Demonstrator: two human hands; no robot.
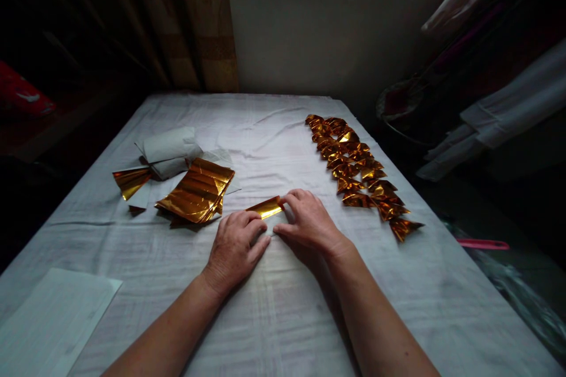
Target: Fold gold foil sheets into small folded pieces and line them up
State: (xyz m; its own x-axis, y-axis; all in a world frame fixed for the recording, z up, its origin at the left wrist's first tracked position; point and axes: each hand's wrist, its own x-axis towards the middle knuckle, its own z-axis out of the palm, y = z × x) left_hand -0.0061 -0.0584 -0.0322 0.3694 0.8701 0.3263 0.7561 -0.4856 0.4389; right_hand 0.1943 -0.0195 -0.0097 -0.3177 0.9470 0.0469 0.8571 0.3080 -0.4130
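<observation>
A strip of gold foil paper (267, 208), partly folded over with a pale underside, lies on the cloth between my hands. My left hand (236, 241) grips its near left end, thumb and fingers close together. At the right end, my right hand (306, 221) pinches the paper, with the fingers over the far edge and the thumb at the near edge. Left of my hands sits a stack of gold foil sheets (197, 188). Folded gold foil pieces (349, 159) stand in two rows on the right.
Pale paper sheets (170, 147) lie behind the foil stack, beside a loose gold piece (131, 181). A white sheet (57, 318) is at the near left of the cloth-covered table (274, 318). Past the right edge are a pink handle (484, 244) and hanging clothes (513, 100).
</observation>
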